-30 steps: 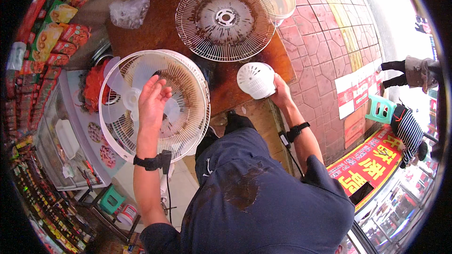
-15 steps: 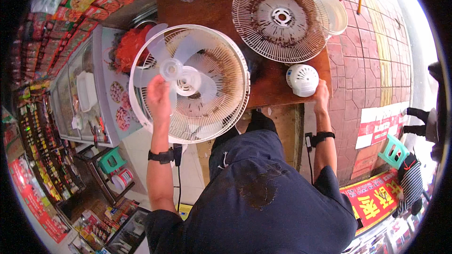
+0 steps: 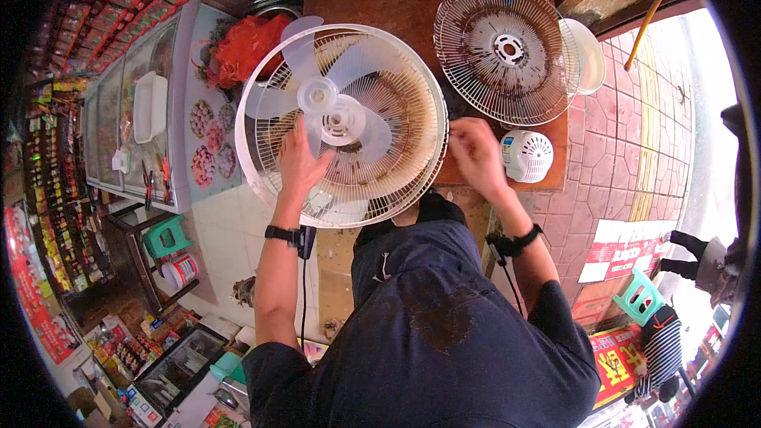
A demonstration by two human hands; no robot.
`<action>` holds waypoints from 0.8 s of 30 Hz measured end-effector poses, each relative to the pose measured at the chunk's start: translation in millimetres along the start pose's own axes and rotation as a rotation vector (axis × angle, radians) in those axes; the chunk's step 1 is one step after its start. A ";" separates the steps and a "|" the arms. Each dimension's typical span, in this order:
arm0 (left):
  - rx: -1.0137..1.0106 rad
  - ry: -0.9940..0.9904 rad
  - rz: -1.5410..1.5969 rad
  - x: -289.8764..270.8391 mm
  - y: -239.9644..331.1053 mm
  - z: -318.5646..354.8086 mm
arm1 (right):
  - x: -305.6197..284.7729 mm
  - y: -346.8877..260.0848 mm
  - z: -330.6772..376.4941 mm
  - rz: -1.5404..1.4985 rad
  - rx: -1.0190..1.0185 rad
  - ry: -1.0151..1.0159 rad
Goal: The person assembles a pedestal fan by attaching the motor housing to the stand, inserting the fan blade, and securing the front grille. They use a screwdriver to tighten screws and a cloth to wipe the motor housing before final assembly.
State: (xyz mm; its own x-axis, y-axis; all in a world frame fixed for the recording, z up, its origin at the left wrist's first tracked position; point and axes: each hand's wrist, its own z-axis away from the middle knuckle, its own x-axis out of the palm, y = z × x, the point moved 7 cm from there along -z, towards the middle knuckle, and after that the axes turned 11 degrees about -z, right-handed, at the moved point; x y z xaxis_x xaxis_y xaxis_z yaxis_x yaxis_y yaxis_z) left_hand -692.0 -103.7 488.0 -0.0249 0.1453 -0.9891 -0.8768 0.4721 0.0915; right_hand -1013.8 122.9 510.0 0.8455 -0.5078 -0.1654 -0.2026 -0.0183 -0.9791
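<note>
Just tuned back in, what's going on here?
A person is working bare-handed. Their left hand, thumb spread, is at the translucent plastic fan blades over a round white wire cage; their right hand is curled beside the cage's right rim, contact unclear. A round wire grille with brown marks and a rounded, slotted white plastic cover sit on the brown wooden table.

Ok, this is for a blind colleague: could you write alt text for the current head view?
A person's bare left hand is at a translucent plastic fan blade over a round white wire fan cage; the right hand is by the cage's right rim. A stained round wire grille and a white slotted plastic housing rest on a brown wooden table.
</note>
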 end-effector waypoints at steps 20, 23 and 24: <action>0.287 -0.247 0.315 -139.9 -16.4 18.4 | 109.1 -9.3 -11.8 -0.935 0.592 -0.452; 0.383 -0.240 0.305 -159.9 13.8 30.3 | 113.9 -25.8 -3.8 -1.133 0.630 -0.593; 0.422 -0.229 0.323 -161.7 29.3 33.4 | 112.6 -32.6 -1.5 -1.180 0.601 -0.640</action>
State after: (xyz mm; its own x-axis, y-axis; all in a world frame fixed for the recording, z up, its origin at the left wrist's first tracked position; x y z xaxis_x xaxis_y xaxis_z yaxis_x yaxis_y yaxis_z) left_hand -697.6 -84.3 654.5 -0.1141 0.5021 -0.8573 -0.5734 0.6714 0.4695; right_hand -912.8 64.9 523.4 0.4739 0.0095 0.8805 0.8410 0.2916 -0.4557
